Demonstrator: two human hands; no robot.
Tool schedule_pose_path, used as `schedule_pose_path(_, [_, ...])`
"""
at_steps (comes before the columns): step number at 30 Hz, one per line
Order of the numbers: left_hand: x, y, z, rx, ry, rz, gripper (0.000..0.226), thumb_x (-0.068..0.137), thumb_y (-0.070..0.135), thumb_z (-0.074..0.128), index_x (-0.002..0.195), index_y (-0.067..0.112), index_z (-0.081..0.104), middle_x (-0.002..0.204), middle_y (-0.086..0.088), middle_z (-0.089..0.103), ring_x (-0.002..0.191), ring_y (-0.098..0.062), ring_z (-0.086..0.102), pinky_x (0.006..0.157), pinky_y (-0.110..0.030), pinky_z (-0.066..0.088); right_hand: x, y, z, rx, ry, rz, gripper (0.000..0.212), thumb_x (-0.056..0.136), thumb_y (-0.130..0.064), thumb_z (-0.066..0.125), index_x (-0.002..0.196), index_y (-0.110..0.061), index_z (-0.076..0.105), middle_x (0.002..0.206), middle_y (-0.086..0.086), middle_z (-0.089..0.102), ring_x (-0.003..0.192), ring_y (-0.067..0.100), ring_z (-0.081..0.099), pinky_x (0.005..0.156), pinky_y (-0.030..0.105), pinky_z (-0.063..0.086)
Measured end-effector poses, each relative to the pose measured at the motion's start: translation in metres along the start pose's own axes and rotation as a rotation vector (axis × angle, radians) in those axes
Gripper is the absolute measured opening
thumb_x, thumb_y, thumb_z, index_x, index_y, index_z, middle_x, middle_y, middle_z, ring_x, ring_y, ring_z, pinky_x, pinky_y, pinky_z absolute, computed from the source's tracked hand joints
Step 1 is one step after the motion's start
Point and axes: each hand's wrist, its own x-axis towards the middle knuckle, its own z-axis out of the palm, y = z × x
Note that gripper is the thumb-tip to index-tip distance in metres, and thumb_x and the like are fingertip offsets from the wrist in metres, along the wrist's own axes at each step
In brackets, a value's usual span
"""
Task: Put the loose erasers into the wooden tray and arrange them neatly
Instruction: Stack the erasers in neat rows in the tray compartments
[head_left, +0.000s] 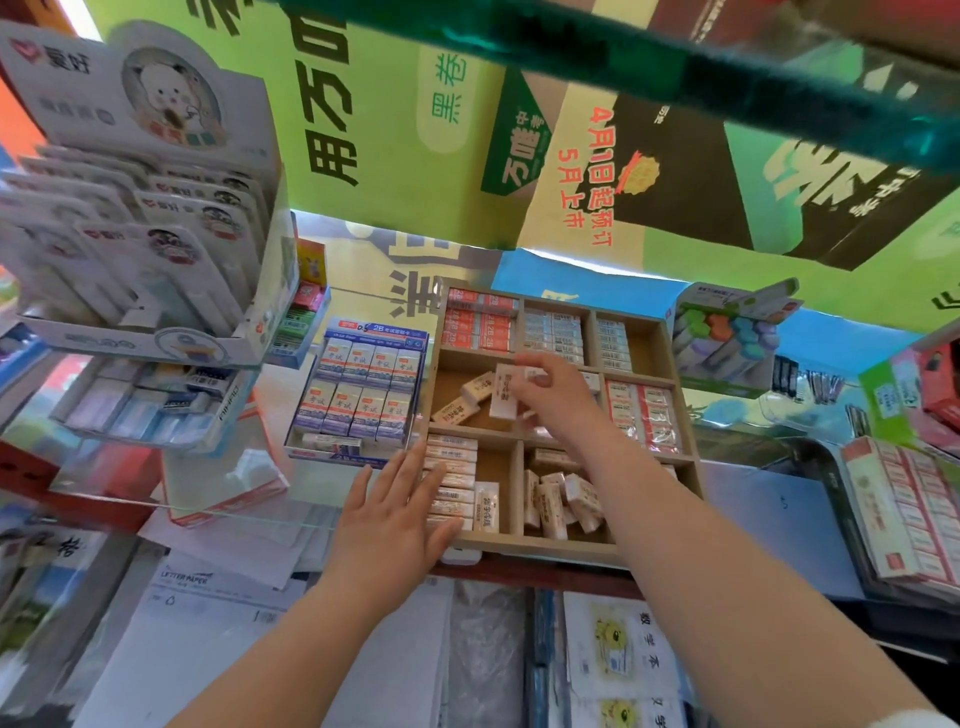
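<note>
A wooden tray with several compartments stands on the counter in the head view. My right hand holds a white eraser over the middle-left compartment, where two loose erasers lie askew. My left hand is spread flat, its fingertips resting on a stacked row of erasers in the front-left compartment. One eraser stands upright beside that row. Several erasers lie jumbled in the front-middle compartment. The back compartments hold tidy rows.
A box of blue-and-white erasers sits just left of the tray. A tall card display rises at far left. Another eraser box lies at right, a pastel eraser box behind the tray. Paper packs lie in front.
</note>
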Motion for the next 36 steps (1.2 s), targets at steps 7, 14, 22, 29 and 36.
schedule_pose_path(7, [-0.003, 0.010, -0.001, -0.123, 0.073, 0.163, 0.049, 0.094, 0.039, 0.024, 0.141, 0.027, 0.013, 0.154, 0.005, 0.007, 0.141, -0.011, -0.003, 0.108, -0.030, -0.020, -0.034, 0.011, -0.017, 0.247, -0.120, 0.211, 0.018, 0.086, 0.001, 0.052, 0.098, -0.012, 0.048, 0.086, 0.007, 0.061, 0.070, 0.015, 0.063, 0.053, 0.020, 0.055])
schedule_pose_path(14, [0.015, 0.045, -0.036, -0.607, 0.281, -0.188, 0.032, 0.086, 0.039, 0.051, 0.114, 0.027, 0.057, 0.117, 0.003, 0.062, 0.115, -0.018, 0.047, 0.103, -0.038, 0.021, -0.053, 0.022, -0.007, 0.469, -0.160, 0.171, 0.028, 0.084, 0.006, 0.051, 0.092, -0.020, 0.046, 0.097, 0.010, 0.056, 0.082, 0.019, 0.063, 0.059, 0.021, 0.057])
schedule_pose_path(22, [0.032, 0.043, -0.052, -0.984, 0.117, -0.121, 0.017, 0.084, 0.019, 0.058, 0.101, 0.019, 0.062, 0.086, 0.009, 0.058, 0.077, -0.001, 0.051, 0.061, -0.013, 0.035, -0.061, 0.033, -0.001, -0.049, -0.068, -0.068, 0.011, 0.084, -0.015, 0.058, 0.088, -0.025, 0.060, 0.094, -0.006, 0.061, 0.085, 0.004, 0.055, 0.066, 0.013, 0.042])
schedule_pose_path(29, [0.046, 0.043, -0.051, -0.163, -0.074, 0.045, 0.026, 0.089, 0.037, 0.047, 0.112, 0.035, 0.058, 0.113, 0.005, 0.061, 0.115, -0.018, 0.042, 0.101, -0.038, 0.022, -0.062, 0.053, -0.004, -0.489, 0.018, -0.246, 0.024, 0.087, -0.014, 0.051, 0.108, -0.020, 0.061, 0.119, 0.001, 0.057, 0.116, 0.016, 0.041, 0.099, 0.029, 0.031])
schedule_pose_path(36, [0.047, 0.043, -0.032, 0.067, -0.012, 0.160, 0.027, 0.089, 0.037, 0.044, 0.114, 0.036, 0.056, 0.129, 0.006, 0.048, 0.125, -0.020, 0.028, 0.105, -0.038, 0.015, -0.061, 0.055, 0.000, -0.747, 0.012, -0.323, 0.026, 0.089, -0.021, 0.046, 0.110, -0.021, 0.061, 0.126, -0.001, 0.054, 0.120, 0.019, 0.037, 0.103, 0.035, 0.028])
